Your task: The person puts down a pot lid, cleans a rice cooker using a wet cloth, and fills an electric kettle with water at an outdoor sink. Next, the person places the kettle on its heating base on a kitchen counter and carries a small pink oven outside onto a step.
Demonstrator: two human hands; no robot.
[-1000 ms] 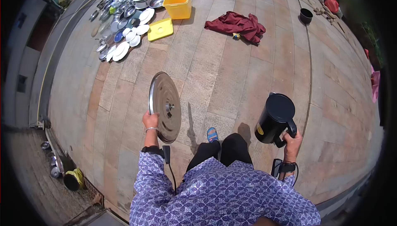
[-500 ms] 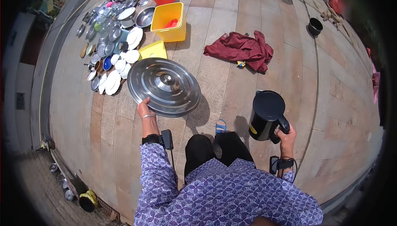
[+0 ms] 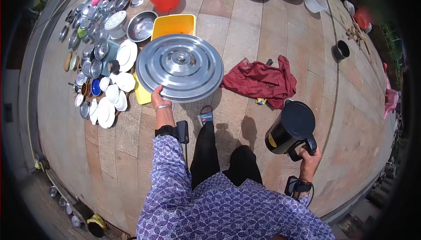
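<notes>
At nine o'clock, overlapping white plates (image 3: 106, 112) lie on stone paving (image 3: 131, 152). Toward ten, the left hand (image 3: 159, 99) pinches the near edge of a broad, round, ridged silver metal lid (image 3: 180, 75), thumb on top, fingers hidden beneath. The lid, at eleven, looks stiff, thin and slick; its central knob (image 3: 180, 57) should offer another hold. Crumpled maroon cloth (image 3: 263, 82) lies at two. Past three, a tilted, cylindrical black kettle (image 3: 289, 126) seems rigid, its body probably smooth; the right hand (image 3: 310, 159), at four, wraps its curved handle (image 3: 311, 143), likely the surest grip.

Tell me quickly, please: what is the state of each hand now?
Left hand: closed, holding a round metal lid.
Right hand: closed, holding a black electric kettle by its handle.
</notes>
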